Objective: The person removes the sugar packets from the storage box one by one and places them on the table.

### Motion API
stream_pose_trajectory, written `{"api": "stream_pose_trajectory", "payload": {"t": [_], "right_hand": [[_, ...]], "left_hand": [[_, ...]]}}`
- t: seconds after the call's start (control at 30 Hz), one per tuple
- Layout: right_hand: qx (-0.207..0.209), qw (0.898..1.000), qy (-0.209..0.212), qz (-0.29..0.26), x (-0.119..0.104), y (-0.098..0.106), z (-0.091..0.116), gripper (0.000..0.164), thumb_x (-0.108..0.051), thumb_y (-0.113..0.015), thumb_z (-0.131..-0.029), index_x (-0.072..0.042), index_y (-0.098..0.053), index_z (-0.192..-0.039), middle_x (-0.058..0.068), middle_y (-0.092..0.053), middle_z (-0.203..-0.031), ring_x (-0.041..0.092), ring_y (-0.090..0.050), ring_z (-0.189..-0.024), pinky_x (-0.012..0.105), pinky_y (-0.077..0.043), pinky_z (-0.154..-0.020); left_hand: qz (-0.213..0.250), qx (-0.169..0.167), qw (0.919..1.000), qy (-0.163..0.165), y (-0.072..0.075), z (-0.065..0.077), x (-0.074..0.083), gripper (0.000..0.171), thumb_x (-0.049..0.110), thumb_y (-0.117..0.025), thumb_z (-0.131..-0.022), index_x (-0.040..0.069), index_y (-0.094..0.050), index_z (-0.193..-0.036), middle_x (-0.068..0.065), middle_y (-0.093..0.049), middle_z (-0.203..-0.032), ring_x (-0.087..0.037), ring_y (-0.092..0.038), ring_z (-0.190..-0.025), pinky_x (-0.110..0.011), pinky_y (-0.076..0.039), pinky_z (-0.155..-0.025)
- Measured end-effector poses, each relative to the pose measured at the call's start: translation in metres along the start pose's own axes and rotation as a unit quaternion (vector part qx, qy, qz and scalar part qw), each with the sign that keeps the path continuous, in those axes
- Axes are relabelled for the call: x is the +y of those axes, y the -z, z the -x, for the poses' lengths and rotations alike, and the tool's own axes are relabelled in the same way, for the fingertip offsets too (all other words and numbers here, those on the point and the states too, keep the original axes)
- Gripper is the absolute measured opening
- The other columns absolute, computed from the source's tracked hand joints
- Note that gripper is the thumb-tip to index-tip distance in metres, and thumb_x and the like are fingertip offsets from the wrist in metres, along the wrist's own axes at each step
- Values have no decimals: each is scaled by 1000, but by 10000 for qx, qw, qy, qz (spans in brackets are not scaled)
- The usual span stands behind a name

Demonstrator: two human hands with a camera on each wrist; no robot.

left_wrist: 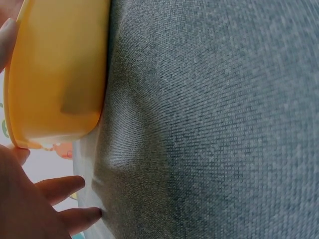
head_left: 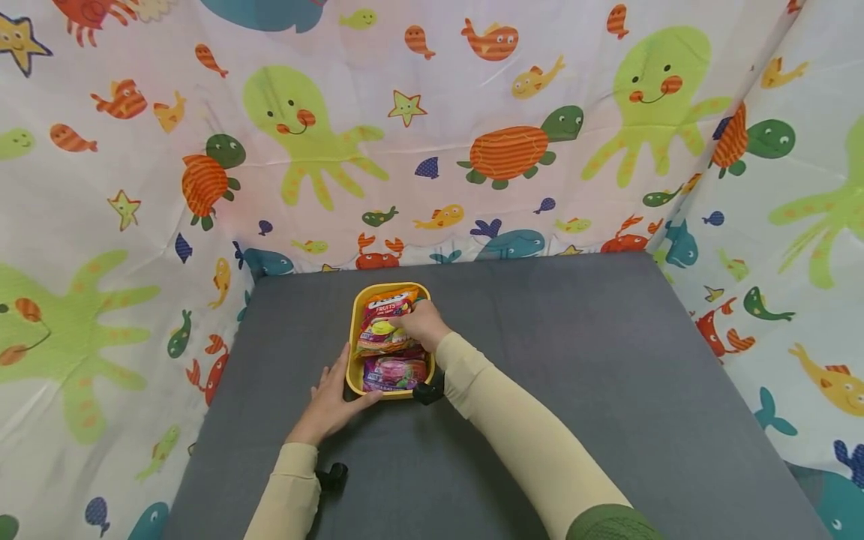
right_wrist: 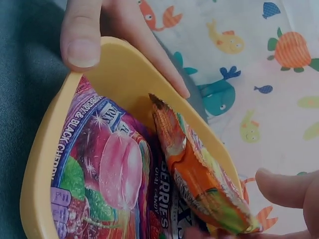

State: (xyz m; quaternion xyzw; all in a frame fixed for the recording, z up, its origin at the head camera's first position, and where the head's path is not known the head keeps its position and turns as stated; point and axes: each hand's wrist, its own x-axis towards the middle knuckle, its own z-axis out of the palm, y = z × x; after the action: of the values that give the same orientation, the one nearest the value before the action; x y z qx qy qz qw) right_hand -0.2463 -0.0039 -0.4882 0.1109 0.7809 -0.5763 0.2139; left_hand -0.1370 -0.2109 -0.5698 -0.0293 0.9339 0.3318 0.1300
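Observation:
A yellow plastic tub [head_left: 349, 367] stands on the grey cloth with two candy bags in it. The orange-and-red fruit candy bag [head_left: 381, 341] leans tilted at the back, overlapping the purple berry candy bag [right_wrist: 119, 169] that lies in front. My right hand [head_left: 424, 324] reaches in over the right rim and holds the orange bag at its right side, thumb across its face, fingertips partly hidden. My left hand [head_left: 331, 405] rests around the tub's near left corner. Its thumb [right_wrist: 82, 42] lies on the front rim and its straight fingers along the left wall.
Grey cloth [head_left: 553, 360] covers the table on all sides of the tub. A hanging curtain [head_left: 432, 187] printed with sea animals closes off the back and both sides, its lower edge close behind the tub. Black wrist cameras [head_left: 332, 478] sit on both sleeves.

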Motion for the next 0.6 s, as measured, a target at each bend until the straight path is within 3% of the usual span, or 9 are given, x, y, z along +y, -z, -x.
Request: {"api": "stream_pose_trajectory", "payload": {"t": [0.23,0.43,0.6], "right_hand": [[-83,9997,-31,-222,2,-4,-3,47,-19,-69,-97,0,-51,-136,15,-63,-119,28,-67,-102,46,-59,-89],[-32,9999,61,-154,7,-1,-6,40,-16,-69,-97,3,-59,-130,15,-65,-115,26,-66,-95,43,-59,-84],[-168,9993,174,-268,12,1,-9,50,-12,-71,-94,6,-52,-137,18,-63,-120,25,-65,-93,40,-59,-81]], "left_hand": [[51,-19,10000,-29,1,2,0,118,78,-64,-78,38,7,-162,-9,-10,-171,-53,0,-152,-77,2,-112],[100,20,9999,-71,1,0,0,118,79,-65,-77,39,7,-162,-9,-11,-171,-53,0,-152,-77,2,-112],[111,45,9999,-99,-1,0,-4,118,79,-65,-77,39,6,-161,-9,-11,-171,-53,-1,-153,-77,2,-113]]}}
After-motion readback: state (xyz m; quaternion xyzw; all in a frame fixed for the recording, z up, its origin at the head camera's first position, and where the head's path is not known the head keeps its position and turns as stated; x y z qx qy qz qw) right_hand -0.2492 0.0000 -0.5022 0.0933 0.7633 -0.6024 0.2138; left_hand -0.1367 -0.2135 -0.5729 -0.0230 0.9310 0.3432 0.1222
